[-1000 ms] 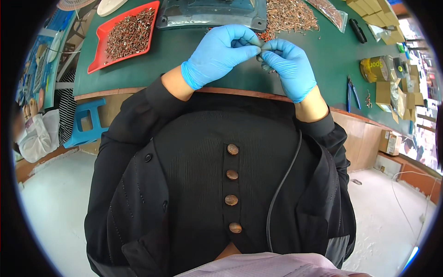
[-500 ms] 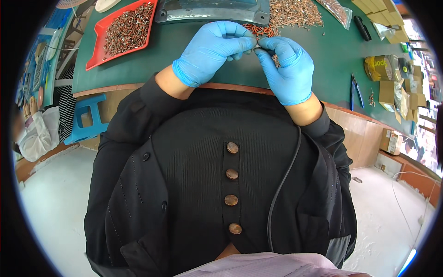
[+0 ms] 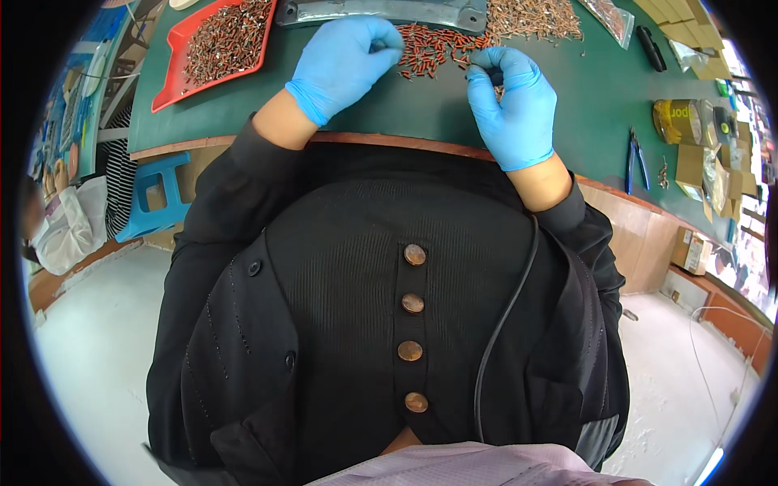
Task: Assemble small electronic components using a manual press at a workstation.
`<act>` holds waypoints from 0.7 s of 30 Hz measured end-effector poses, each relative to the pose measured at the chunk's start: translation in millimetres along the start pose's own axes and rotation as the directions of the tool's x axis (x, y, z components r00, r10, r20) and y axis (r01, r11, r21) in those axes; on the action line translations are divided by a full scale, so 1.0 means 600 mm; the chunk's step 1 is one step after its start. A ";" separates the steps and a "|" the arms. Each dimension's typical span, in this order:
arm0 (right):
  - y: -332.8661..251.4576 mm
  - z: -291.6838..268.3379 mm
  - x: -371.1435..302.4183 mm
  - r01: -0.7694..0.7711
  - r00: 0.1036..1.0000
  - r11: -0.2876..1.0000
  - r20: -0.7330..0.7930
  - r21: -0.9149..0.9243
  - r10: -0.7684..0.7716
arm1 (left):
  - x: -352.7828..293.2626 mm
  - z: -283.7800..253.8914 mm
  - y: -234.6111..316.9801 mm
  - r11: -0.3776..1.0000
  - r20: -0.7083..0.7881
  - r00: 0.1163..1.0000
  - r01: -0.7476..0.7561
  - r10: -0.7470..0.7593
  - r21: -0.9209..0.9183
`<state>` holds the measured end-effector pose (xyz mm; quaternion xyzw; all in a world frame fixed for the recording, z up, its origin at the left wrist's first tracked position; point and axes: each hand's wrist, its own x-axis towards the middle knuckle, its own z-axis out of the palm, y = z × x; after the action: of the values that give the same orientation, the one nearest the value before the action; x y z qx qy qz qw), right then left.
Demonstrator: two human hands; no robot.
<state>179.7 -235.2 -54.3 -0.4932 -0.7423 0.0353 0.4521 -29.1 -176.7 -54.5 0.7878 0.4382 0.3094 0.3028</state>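
Note:
My left hand point(image 3: 344, 65), in a blue glove, is over the near side of the table at the left edge of a pile of small red-and-metal pieces point(image 3: 425, 53). Its thumb and fingers are pinched together; anything between them is too small to make out. Gloved in blue too, my right hand point(image 3: 515, 109) is curled closed just right of that pile. A few small copper-coloured pieces point(image 3: 498, 91) show in the gap between its thumb and fingers. Behind the red pieces spreads a heap of copper-coloured pieces point(image 3: 535, 18).
A red scoop-shaped tray point(image 3: 166, 93) full of small pieces stands at left. A grey translucent fixture point(image 3: 381, 11) is at the back. To the right lie a black pen-like object point(image 3: 651, 49), blue-handled pliers point(image 3: 636, 162), a yellow-and-dark roll point(image 3: 681, 121) and cardboard boxes point(image 3: 691, 166).
My hands, which met at the fingertips, are now apart. The left has moved left and away from me, uncovering the red pieces; the right has shifted slightly right.

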 end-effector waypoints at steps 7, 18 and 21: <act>-0.010 0.001 0.000 -0.314 0.945 0.916 0.181 0.249 0.274 | -0.006 0.026 0.002 0.886 0.139 0.970 -0.239 0.199 0.397; 0.001 0.009 0.003 -0.619 0.785 0.660 0.366 0.427 0.499 | -0.005 0.025 0.035 0.994 -0.029 0.993 -0.112 0.113 0.015; -0.015 0.017 0.009 -0.583 0.790 0.454 0.341 0.674 0.510 | -0.011 0.038 0.049 0.964 -0.134 0.991 -0.043 0.007 -0.262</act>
<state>165.8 -231.5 -52.4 -0.4701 -0.4795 0.5032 0.5439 -0.1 -200.1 -48.0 0.7237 0.4021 0.4201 0.3716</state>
